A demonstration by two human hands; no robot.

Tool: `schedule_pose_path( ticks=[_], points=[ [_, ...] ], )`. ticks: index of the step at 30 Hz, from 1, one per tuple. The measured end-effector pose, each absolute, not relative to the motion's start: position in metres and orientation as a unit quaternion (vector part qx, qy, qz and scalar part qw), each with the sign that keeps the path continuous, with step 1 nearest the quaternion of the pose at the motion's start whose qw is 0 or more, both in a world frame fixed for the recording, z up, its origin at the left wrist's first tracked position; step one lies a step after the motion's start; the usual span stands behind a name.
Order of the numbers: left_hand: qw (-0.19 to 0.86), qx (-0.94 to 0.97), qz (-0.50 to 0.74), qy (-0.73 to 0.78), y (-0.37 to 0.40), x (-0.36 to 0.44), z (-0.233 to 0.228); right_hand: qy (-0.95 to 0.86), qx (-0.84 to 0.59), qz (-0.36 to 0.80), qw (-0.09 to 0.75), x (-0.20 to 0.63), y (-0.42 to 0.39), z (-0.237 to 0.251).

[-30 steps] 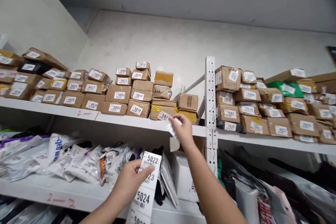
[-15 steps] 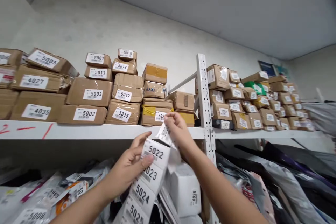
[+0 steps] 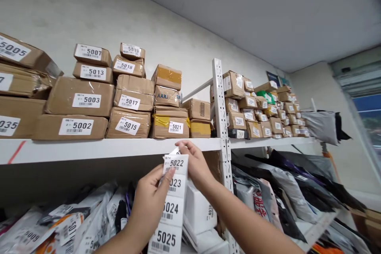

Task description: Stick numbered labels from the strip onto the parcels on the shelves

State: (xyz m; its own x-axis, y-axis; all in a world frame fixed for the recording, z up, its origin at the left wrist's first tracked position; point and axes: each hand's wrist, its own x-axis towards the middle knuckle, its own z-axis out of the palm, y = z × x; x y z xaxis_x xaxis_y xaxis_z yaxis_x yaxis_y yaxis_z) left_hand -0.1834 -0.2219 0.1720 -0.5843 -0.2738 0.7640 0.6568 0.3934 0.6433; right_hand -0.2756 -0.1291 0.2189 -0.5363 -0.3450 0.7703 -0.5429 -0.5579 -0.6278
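Note:
My left hand (image 3: 155, 195) is closed on a strip of white numbered barcode labels (image 3: 164, 239), its thumb lying over the second one. The top label reads 5022, with 5024 and 5025 lower down. At the strip's top end my right hand (image 3: 195, 163) pinches a white label (image 3: 176, 151) between thumb and fingers; its number is mostly hidden. Just above the hands, a cardboard box (image 3: 159, 130) with yellow tape stands on the shelf and carries label 5021. Two more boxes are stacked on it, the uppermost brown-taped box (image 3: 167, 76) showing no label.
A white shelf beam (image 3: 119, 149) runs behind the hands, with a perforated post (image 3: 218, 103) to their right. Labelled boxes (image 3: 81, 99) fill the upper shelf on both sides. Plastic parcels (image 3: 98, 210) and a white package (image 3: 198, 208) lie below.
My view has turned to the right. My right hand has drawn back from the 5021 box, uncovering its label. The label strip now hangs more upright.

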Motion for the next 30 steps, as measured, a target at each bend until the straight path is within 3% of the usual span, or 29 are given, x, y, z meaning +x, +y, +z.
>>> schedule_pose_path(
  ticks=[5, 7, 12, 18, 22, 30],
  points=[
    [0.436, -0.092, -0.541, -0.713, -0.237, -0.187, 0.175, -0.525, 0.58, 0.578, 0.232, -0.273, -0.103, 0.227],
    [0.429, -0.086, -0.546, -0.714, -0.238, -0.188, 0.176, -0.548, 0.592, 0.542, 0.235, -0.271, -0.1, 0.229],
    [0.41, -0.098, -0.592, -0.687, -0.237, -0.197, 0.188, -0.551, 0.578, 0.554, 0.234, -0.27, -0.104, 0.231],
    [0.522, -0.077, -0.525, -0.668, -0.233, -0.202, 0.215, -0.522, 0.562, 0.547, 0.335, -0.271, -0.113, 0.244],
    [0.467, -0.095, -0.568, -0.671, -0.235, -0.203, 0.226, -0.512, 0.565, 0.517, 0.388, -0.273, -0.118, 0.259],
    [0.508, -0.021, -0.477, -0.717, -0.244, -0.196, 0.239, -0.459, 0.588, 0.448, 0.492, -0.284, -0.144, 0.33]
  ],
)
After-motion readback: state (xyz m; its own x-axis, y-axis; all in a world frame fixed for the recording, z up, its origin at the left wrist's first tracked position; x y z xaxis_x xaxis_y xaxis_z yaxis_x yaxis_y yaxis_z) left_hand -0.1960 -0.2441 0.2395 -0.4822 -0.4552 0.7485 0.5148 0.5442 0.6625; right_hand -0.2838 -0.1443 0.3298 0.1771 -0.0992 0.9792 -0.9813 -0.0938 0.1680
